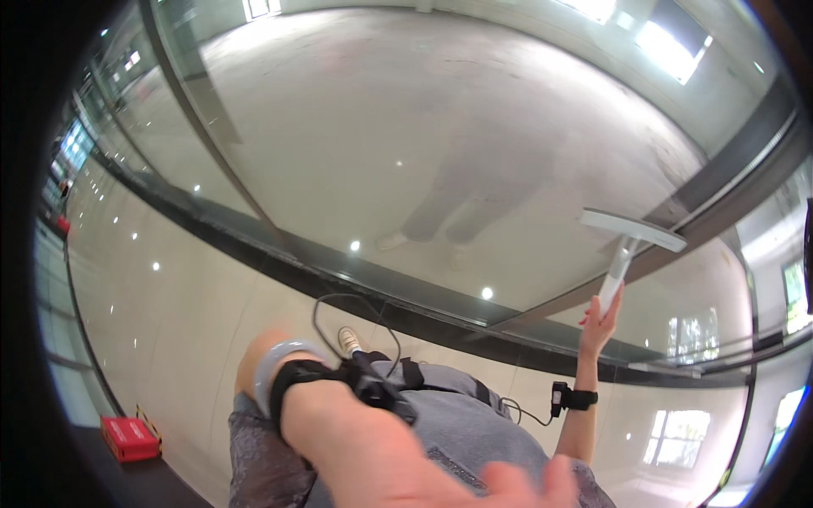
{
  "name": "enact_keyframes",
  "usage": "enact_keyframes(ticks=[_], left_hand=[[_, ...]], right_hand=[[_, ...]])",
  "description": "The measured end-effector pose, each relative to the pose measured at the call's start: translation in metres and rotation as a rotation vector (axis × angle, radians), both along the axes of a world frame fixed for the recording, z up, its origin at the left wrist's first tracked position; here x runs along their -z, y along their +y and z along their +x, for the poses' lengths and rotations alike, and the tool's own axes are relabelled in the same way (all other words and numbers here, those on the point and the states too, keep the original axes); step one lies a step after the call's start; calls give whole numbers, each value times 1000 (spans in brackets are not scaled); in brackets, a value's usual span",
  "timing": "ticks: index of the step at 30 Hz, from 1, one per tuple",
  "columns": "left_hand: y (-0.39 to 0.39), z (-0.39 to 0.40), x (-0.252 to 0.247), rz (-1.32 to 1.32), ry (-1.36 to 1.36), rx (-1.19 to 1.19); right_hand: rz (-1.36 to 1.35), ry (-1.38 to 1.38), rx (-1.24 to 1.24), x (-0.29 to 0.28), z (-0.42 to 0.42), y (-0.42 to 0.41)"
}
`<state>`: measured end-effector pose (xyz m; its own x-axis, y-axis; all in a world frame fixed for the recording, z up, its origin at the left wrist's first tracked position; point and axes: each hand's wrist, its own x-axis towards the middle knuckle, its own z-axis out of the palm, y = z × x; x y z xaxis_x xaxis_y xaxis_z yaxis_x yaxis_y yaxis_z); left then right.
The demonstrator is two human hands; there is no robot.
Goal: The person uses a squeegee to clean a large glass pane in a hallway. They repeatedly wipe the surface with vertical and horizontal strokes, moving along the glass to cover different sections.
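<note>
A white squeegee (634, 228) with a grey and white handle is held in my right hand (600, 324), arm stretched out at the right. Its long head lies at or close to a large glass pane (508, 190), near the dark metal frame (718, 216); whether it touches the glass I cannot tell. Close to the camera, my left hand (483, 482) is blurred and partly cut off by the lower edge, fingers apart, with nothing seen in it. Black straps with small devices sit on both wrists, and cables run near my body.
A dark sill (406, 330) runs along the foot of the glass. Behind me at the lower left, a red box (130, 438) stands on a dark surface by a black-and-yellow striped edge. Glossy tiled floor (184, 317) lies around my feet.
</note>
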<state>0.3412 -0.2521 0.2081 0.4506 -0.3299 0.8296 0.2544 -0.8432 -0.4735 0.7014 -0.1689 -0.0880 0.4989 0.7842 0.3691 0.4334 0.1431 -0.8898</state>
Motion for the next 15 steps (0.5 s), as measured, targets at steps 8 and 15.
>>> enact_keyframes(ticks=[8, 15], left_hand=[[-23, 23, 14, -241, -265, -68], [6, -1, 22, -508, 77, 350]], right_hand=[[-4, -16, 16, -3, -2, 0], [-35, 9, 25, -7, -2, 0]])
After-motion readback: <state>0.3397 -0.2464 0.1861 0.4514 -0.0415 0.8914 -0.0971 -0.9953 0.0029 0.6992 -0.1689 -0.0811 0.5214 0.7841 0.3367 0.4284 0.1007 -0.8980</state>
